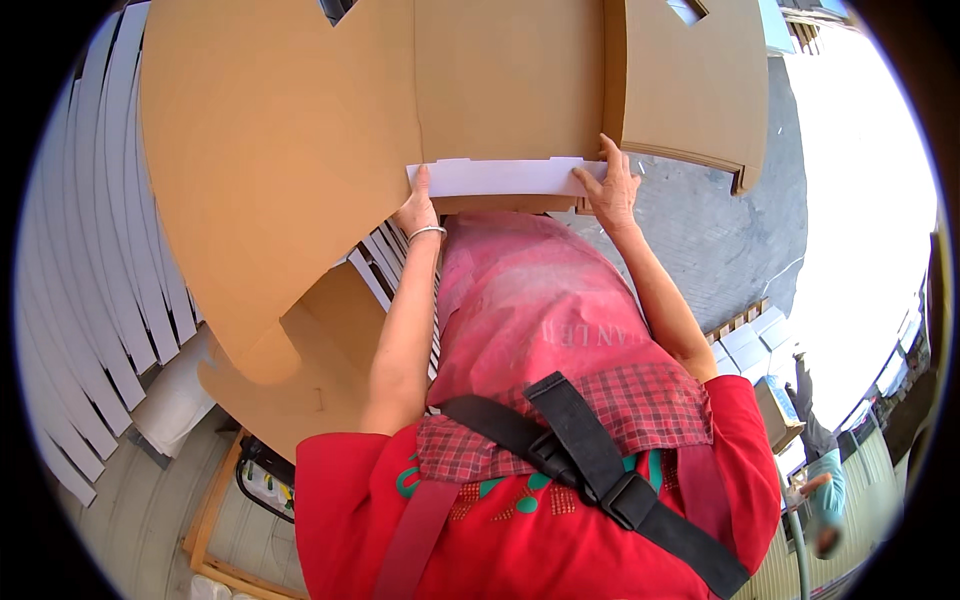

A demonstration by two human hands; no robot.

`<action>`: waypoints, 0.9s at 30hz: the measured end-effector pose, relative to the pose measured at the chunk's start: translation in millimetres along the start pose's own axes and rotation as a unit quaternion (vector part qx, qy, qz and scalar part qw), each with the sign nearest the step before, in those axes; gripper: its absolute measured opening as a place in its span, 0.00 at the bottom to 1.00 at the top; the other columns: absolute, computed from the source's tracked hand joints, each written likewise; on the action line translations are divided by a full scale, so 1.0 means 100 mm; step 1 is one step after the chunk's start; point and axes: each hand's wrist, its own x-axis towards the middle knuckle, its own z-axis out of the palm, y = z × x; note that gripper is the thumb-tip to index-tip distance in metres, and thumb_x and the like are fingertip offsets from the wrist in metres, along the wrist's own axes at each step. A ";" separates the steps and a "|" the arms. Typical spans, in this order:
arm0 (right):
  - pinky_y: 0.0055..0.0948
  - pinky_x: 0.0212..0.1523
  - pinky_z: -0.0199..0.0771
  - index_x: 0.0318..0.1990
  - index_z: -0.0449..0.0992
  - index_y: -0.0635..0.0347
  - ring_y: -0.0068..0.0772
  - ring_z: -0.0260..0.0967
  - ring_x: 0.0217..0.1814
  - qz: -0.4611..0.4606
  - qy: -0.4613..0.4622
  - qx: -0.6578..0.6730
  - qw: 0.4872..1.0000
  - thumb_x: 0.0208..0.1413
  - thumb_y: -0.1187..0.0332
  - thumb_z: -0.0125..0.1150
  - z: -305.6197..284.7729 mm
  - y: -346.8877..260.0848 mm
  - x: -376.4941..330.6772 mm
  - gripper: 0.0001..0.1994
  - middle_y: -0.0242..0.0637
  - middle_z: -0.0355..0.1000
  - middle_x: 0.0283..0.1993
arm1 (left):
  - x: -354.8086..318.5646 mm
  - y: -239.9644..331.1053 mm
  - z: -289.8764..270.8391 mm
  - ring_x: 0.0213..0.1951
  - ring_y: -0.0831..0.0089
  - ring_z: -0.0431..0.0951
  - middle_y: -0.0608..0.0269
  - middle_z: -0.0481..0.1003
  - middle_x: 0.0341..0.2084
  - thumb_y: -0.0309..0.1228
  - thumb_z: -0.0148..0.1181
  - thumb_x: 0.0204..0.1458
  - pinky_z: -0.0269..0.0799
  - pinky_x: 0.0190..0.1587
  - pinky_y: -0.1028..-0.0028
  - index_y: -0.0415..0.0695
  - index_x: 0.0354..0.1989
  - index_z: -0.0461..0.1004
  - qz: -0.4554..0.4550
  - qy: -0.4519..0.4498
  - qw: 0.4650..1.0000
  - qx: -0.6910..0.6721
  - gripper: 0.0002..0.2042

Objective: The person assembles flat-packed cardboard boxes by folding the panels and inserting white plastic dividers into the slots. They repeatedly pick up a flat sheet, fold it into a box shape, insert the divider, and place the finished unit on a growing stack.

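A long white cardboard flap [505, 177] with small tabs along its far edge lies across the near end of a large brown cardboard sheet [510, 80]. I cannot tell whether the flap is folded from that sheet or separate. At its left end my left hand [417, 207] is closed, the thumb on the white face and the other fingers hidden beneath. My right hand [610, 190] grips the right end, thumb on the white face and fingers bent over the edge beside a raised brown side panel [690, 90].
Long white strips [110, 230] are stacked at the left. Below the big sheet's left wing stands more brown cardboard [335, 340]. White boxes [750, 340] sit on a pallet at the right. Another person [825, 490] is at the lower right, beyond my arm.
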 end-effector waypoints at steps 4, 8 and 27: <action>0.52 0.62 0.54 0.59 0.70 0.48 0.45 0.55 0.68 -0.318 0.023 -0.243 0.916 0.46 0.66 0.66 0.09 -0.47 -0.17 0.28 0.39 0.63 0.62 | -0.09 0.17 0.13 0.53 0.64 0.72 0.54 0.73 0.53 0.35 0.77 0.43 0.67 0.58 0.67 0.32 0.53 0.73 -0.001 0.082 0.997 -0.009 0.30; 0.51 0.53 0.62 0.53 0.71 0.51 0.49 0.61 0.62 -0.380 -0.121 -0.303 0.866 0.52 0.69 0.58 0.52 -0.42 -0.16 0.18 0.40 0.66 0.55 | -0.11 0.17 0.07 0.48 0.63 0.74 0.53 0.74 0.49 0.32 0.74 0.45 0.69 0.55 0.67 0.31 0.53 0.71 -0.090 0.064 0.994 0.008 0.28; 0.44 0.49 0.73 0.45 0.81 0.45 0.48 0.71 0.50 -0.198 -0.426 -0.168 0.866 0.48 0.70 0.57 0.80 -0.30 0.34 0.16 0.38 0.75 0.43 | 0.24 0.17 0.34 0.44 0.55 0.74 0.56 0.74 0.34 0.23 0.54 0.45 0.72 0.46 0.60 0.46 0.33 0.78 0.288 -0.491 0.642 0.513 0.08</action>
